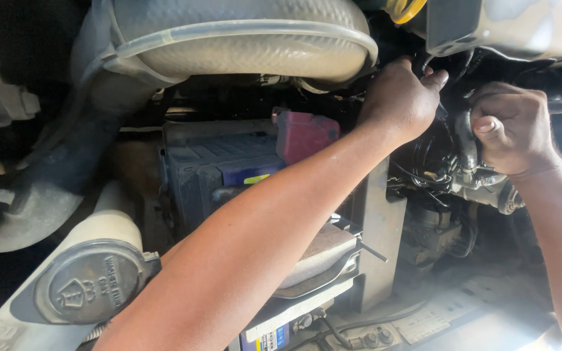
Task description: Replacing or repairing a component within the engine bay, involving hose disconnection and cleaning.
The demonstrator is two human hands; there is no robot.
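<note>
Nearest us sits the washer-fluid cap [88, 281], then the battery [219, 170] with its red terminal cover [305, 134]. Beyond, our left hand [401, 101] pinches black wiring [432, 170] while our right hand [512, 127] clenches a hose [466, 144], steadying it.

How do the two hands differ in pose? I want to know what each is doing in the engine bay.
The left hand reaches up with its fingers spread around a dark wire; the right hand is closed in a fist around a grey hose. The left arm crosses over the battery; the right arm comes in from the frame's right edge. Both are bare.
</note>
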